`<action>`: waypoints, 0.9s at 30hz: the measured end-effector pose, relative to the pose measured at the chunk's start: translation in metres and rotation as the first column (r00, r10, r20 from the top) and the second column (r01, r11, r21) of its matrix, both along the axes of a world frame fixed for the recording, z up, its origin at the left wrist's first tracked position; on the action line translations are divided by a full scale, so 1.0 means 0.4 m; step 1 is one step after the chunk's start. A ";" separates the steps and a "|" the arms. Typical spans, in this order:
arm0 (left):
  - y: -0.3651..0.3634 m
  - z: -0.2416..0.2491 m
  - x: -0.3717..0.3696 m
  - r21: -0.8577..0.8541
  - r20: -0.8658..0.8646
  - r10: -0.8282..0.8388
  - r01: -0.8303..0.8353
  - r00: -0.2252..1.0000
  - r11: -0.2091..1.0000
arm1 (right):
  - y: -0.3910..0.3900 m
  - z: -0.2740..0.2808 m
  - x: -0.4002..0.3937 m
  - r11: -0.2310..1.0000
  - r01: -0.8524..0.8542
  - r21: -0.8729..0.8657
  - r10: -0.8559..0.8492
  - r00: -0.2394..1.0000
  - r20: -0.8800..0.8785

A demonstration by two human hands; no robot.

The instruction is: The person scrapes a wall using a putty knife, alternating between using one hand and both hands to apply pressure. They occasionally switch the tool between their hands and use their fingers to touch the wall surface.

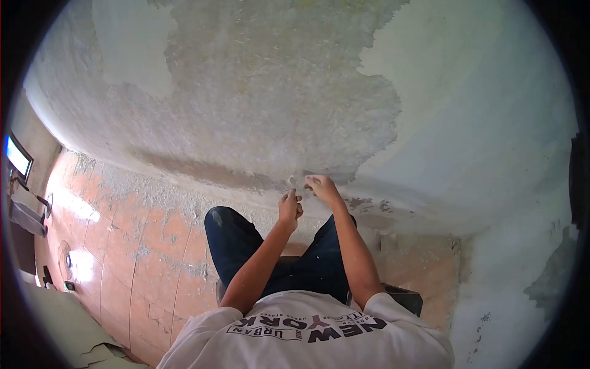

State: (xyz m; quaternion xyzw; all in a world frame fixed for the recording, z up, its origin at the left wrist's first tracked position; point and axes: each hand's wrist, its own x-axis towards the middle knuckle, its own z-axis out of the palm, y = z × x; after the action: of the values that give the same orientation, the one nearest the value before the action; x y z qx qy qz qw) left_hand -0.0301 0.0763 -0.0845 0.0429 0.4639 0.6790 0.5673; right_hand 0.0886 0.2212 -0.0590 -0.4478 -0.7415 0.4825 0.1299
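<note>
My left hand (288, 209) is closed around a small spoon-like tool (292, 181), whose pale rounded end points up toward the wall. Close beside it on the right, my right hand (321, 187) is held with bent fingers pinched together near the tool's end; what they hold, if anything, is hidden. Both hands are in front of the lower part of a wall (276, 92), over my knees. A broad patch of its paint has come off, leaving rough grey plaster with ragged edges against the pale paint (455, 67).
Paint flakes and dust (147, 190) lie along the wall's foot on orange floor tiles (117, 246). A dark box-like object (402, 299) stands by my right side. At far left are a lit screen (18, 157) and part of a person (26, 213).
</note>
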 end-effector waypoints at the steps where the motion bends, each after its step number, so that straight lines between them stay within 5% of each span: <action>1: -0.011 0.009 0.016 -0.004 0.004 0.006 -0.006 1.000 1.000 | -0.018 -0.001 -0.001 1.000 -0.006 -0.004 0.006 1.000 0.004; 3: -0.050 0.010 0.048 -0.063 -0.236 0.141 -0.160 0.961 0.985 | -0.065 -0.003 0.003 0.917 0.054 -0.396 -0.137 0.974 -0.183; 10: -0.120 -0.011 0.030 0.014 -0.374 0.039 -0.036 0.927 0.999 | -0.157 0.025 -0.003 0.881 0.044 -0.471 -0.223 0.917 -0.331; 13: -0.108 0.044 0.004 0.078 -0.401 -0.013 0.048 0.916 0.996 | -0.178 0.090 -0.028 0.925 0.116 -0.361 -0.266 0.877 -0.401; 14: -0.104 0.068 -0.002 0.089 -0.426 -0.015 0.058 0.905 0.994 | -0.187 0.111 -0.037 0.973 0.227 0.024 -0.208 0.923 -0.324; 15: -0.104 0.087 -0.006 0.101 -0.450 -0.015 0.067 0.893 0.993 | -0.196 0.137 -0.041 0.871 0.266 0.413 -0.186 0.957 -0.224; 18: -0.121 0.117 -0.023 0.144 -0.433 -0.043 0.116 0.900 0.983 | -0.241 0.239 -0.029 0.741 0.198 0.642 -0.018 0.961 -0.276; 22: -0.177 0.199 -0.047 0.098 -0.395 -0.091 0.140 0.914 0.985 | -0.254 0.263 0.021 0.691 0.146 0.708 0.017 0.976 -0.218; 25: -0.182 0.222 -0.053 0.082 -0.512 -0.069 0.129 0.856 0.988 | -0.259 0.362 0.039 0.508 -0.027 0.861 0.046 0.999 0.004; 27: -0.177 0.242 -0.054 0.090 -0.571 -0.060 0.135 0.819 0.987 | -0.280 0.448 0.037 0.551 0.084 0.830 0.088 0.984 -0.158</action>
State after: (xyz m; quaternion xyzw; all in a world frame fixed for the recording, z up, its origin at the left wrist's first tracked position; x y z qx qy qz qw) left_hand -0.0516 0.0054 0.0123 0.3019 0.5645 0.6337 0.4343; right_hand 0.1033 0.1091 0.1202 -0.2862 -0.8667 0.1123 0.3928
